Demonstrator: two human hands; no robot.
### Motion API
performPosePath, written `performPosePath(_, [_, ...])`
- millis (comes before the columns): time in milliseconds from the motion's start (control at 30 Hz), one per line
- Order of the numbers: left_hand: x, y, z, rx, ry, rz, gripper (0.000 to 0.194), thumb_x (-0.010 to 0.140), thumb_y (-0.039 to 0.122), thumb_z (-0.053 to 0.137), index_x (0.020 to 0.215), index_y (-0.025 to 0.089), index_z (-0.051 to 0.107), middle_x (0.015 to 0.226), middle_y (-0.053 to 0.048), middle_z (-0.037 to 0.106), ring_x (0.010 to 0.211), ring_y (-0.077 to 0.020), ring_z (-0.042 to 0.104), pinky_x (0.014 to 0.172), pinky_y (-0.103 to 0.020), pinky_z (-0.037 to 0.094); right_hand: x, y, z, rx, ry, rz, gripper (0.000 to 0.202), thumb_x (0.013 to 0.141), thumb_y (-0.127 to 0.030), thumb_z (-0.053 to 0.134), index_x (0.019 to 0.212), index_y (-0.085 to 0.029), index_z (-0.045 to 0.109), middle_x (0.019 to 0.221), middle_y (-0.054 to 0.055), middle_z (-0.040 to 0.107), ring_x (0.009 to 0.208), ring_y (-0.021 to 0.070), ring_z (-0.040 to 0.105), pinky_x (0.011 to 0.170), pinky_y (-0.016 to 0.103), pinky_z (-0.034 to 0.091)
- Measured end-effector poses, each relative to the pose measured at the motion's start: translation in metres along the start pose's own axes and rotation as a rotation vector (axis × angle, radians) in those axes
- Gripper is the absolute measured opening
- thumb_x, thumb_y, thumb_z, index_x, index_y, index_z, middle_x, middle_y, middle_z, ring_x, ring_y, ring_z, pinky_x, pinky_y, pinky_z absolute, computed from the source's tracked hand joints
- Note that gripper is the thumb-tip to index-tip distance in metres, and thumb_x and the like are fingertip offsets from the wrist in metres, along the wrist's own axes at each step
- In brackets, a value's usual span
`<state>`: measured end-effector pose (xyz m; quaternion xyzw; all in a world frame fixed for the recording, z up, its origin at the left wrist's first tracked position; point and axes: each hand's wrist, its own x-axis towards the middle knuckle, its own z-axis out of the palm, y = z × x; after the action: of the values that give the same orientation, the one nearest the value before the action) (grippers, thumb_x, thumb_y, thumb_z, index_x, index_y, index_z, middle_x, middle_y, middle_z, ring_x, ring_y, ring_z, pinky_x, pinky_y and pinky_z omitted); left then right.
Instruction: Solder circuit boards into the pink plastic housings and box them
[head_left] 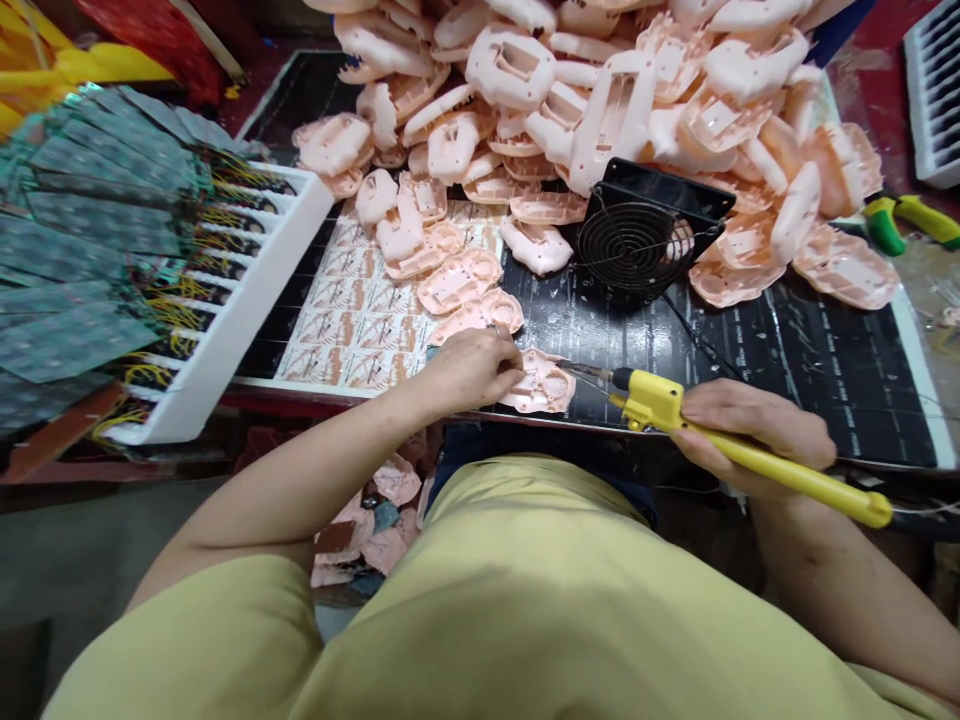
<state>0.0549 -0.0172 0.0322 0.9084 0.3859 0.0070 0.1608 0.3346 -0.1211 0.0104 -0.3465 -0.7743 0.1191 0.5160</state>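
Observation:
At the table's front edge, a pale pink plastic shell half [546, 384] lies with its hollow, ribbed inside up. My left hand [476, 370] rests over its left end, fingers curled and pinched together; what they grip is hidden. A yellow soldering iron [652, 400] is held in my right hand [757, 430], which is wrapped round its handle. The iron's tip points left and reaches the shell's right end, with a thin wire running beside it. Whether the tip touches the shell is unclear.
Pink shells [517, 70] form a large heap at the back. A black fan [637, 235] stands before them. At left, a white foam rack [247, 310] holds green circuit boards [75, 230] with yellow wires. Green-yellow pliers [892, 222] lie at right. Printed sheets [352, 330] cover the table's left part.

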Motion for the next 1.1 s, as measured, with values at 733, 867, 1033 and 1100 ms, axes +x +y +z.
performPosePath(733, [-0.013, -0.005, 0.005, -0.168, 0.054, 0.055, 0.014, 0.082, 0.025, 0.066, 0.073, 0.017, 0.071, 0.086, -0.005, 0.072, 0.084, -0.0194, 0.063, 0.084, -0.033, 0.041, -0.020, -0.007, 0.003, -0.108, -0.049, 0.014, 0.050, 0.074, -0.016, 0.077, 0.121, -0.024, 0.062, 0.079, 0.002, 0.073, 0.067, 0.0172, 0.070, 0.056, 0.026, 0.060])
performPosePath(867, [-0.012, 0.000, 0.002, -0.076, 0.026, 0.039, 0.014, 0.081, 0.025, 0.063, 0.073, 0.017, 0.071, 0.089, -0.004, 0.072, 0.085, -0.0206, 0.062, 0.086, -0.037, 0.037, -0.015, -0.008, 0.011, -0.012, -0.058, -0.049, 0.036, 0.072, -0.012, 0.077, 0.105, -0.022, 0.065, 0.072, 0.000, 0.071, 0.062, 0.0157, 0.069, 0.056, 0.026, 0.061])
performPosePath(1033, [-0.006, 0.006, -0.005, 0.021, -0.047, 0.015, 0.015, 0.081, 0.026, 0.062, 0.073, 0.018, 0.072, 0.087, -0.005, 0.072, 0.084, -0.0213, 0.061, 0.083, -0.037, 0.035, -0.009, -0.009, 0.017, -0.017, -0.074, -0.060, 0.027, 0.071, -0.010, 0.077, 0.092, -0.021, 0.064, 0.070, 0.001, 0.070, 0.063, 0.0147, 0.069, 0.057, 0.024, 0.060])
performPosePath(1100, [-0.003, 0.009, -0.008, 0.079, -0.083, 0.024, 0.015, 0.080, 0.026, 0.062, 0.074, 0.018, 0.072, 0.085, -0.005, 0.072, 0.085, -0.0221, 0.061, 0.082, -0.037, 0.034, -0.007, -0.009, 0.017, -0.017, -0.098, -0.070, 0.027, 0.071, -0.009, 0.077, 0.091, -0.021, 0.064, 0.071, 0.001, 0.070, 0.063, 0.0144, 0.069, 0.058, 0.023, 0.060])
